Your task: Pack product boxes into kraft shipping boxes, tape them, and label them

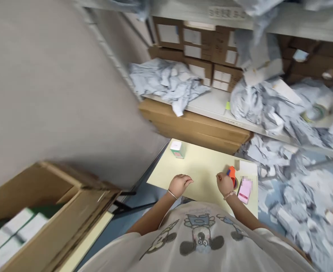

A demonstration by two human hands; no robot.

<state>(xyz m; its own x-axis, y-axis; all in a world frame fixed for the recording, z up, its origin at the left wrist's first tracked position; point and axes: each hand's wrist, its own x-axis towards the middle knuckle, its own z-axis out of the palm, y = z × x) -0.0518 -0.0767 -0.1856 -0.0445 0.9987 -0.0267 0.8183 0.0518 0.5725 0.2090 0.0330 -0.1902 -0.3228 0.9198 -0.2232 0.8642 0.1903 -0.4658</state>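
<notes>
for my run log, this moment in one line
left hand: over table; right hand: beside orange tape dispenser; white-green box: on table

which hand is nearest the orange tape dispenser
The right hand, with the beaded bracelet, is beside the orange tape dispenser; the left hand is farther off, nearer the white-topped box.

the left forearm (151, 214) and right forearm (241, 212) reach forward; the left hand (180, 185) points its bent fingers inward, while the right hand (225, 184), apart from it, is loosely curled.
</notes>
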